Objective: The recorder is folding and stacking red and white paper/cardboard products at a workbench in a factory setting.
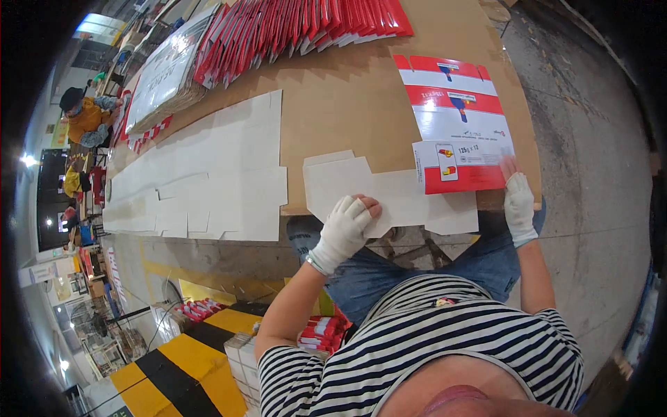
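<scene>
Both my hands wear white gloves with bare fingertips. My left hand [349,226] is at the table's near edge, its fingers bent and closed on a white, unprinted carton blank [399,191] that juts over the edge. To the right a red and white printed carton blank [462,121] lies flat, its near part overlapping the white blank. My right hand [517,198] is by the near right corner of the printed blank. Its fingertips are smeared by motion and reach that blank's right edge; their grip cannot be made out.
White carton blanks [208,146] overlap along the brown table top [333,118] at left. Behind them stand a row of red and white folded packages [306,28] and a plastic-wrapped stack [167,76]. A yellow-black striped surface [184,354] is at lower left. People work far left.
</scene>
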### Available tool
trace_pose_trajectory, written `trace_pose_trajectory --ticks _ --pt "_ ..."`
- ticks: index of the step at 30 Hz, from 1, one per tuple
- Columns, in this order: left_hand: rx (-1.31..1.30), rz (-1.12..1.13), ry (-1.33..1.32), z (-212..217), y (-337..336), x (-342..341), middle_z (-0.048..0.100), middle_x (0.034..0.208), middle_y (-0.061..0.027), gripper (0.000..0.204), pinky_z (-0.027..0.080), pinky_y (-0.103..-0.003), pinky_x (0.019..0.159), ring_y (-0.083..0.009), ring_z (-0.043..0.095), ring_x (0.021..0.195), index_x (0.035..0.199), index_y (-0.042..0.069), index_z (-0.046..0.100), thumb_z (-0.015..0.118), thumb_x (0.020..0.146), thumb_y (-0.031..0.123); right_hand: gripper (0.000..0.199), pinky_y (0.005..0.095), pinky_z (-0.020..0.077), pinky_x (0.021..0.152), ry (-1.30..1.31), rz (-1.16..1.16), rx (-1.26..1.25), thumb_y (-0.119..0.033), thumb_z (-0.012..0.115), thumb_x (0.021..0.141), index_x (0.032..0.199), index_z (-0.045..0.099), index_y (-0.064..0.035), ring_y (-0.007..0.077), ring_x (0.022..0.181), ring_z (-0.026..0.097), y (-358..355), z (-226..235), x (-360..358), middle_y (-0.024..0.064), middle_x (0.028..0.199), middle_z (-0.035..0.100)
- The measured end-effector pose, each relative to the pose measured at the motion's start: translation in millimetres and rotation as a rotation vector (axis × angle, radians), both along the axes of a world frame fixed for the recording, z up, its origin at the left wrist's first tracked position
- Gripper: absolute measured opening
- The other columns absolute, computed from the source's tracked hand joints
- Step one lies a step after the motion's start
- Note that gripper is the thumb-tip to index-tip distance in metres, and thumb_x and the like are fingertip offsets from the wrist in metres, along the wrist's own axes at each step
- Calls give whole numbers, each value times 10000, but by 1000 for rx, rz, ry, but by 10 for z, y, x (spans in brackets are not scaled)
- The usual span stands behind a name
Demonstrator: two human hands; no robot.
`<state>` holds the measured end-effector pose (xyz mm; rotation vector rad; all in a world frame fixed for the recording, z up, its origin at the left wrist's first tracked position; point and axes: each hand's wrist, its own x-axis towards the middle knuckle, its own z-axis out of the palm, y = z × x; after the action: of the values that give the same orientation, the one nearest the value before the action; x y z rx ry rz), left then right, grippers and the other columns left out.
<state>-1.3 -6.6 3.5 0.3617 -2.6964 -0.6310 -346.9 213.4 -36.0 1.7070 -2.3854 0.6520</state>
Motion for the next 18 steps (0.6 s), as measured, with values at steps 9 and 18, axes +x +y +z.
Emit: trace_pose_trajectory --ticks 9,18 --pt "287 507 65 -173 -73 -403 594 886 -81 200 492 -403 721 -291 600 866 938 77 686 692 738 88 644 408 374 1078 -220 -53 -154 69 555 783 1409 450 -40 340 1303 473 174 -177 -82 155 1402 510" --pt "-155 264 -219 -139 65 -510 273 1539 -171 903 154 -568 1132 -368 227 1427 1457 23 342 647 780 535 627 579 166 1152 12 459 325 -301 656 813 1403 483 -176 299 1410 333 -546 436 648 69 1497 414"
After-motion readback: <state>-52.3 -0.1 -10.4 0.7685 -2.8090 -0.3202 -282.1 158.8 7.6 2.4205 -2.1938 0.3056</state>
